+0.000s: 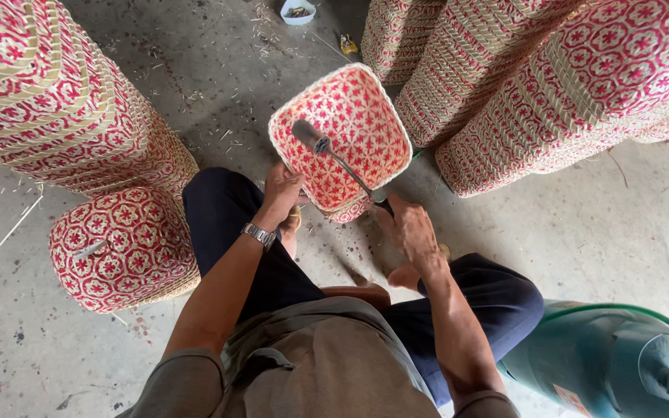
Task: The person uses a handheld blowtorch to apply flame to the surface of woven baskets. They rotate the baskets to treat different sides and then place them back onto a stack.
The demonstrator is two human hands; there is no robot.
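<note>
Both hands are closed on their loads. The left hand [280, 192] clasps the lower left rim of a small woven basket [350, 116], red and cream with a star pattern, and tilts its square base up toward the camera. The right hand [410, 231] is wrapped around the handle of a slender metal tool [333, 156], whose shaft runs diagonally up across the basket's base and ends in a rounded grey head near the upper left corner. Whether that head touches the weave or hovers just above it cannot be told from this view.

The basket sits between the person's knees, above dark trousers, and a metal wristwatch [259, 234] shows on the left wrist. Judging by the pose, the step in hand is working the tool over the basket's bottom while the other hand steadies it. Any further pass would seem to call for a firm hold on the rim and a controlled sweep of the tool head across the weave.

Around them, tall stacks of matching baskets [505, 85] lie to the right and left, a round lidded one [121, 248] stands on the concrete floor [598, 232] by the left knee, and a green cylinder [621, 364] sits at lower right.
</note>
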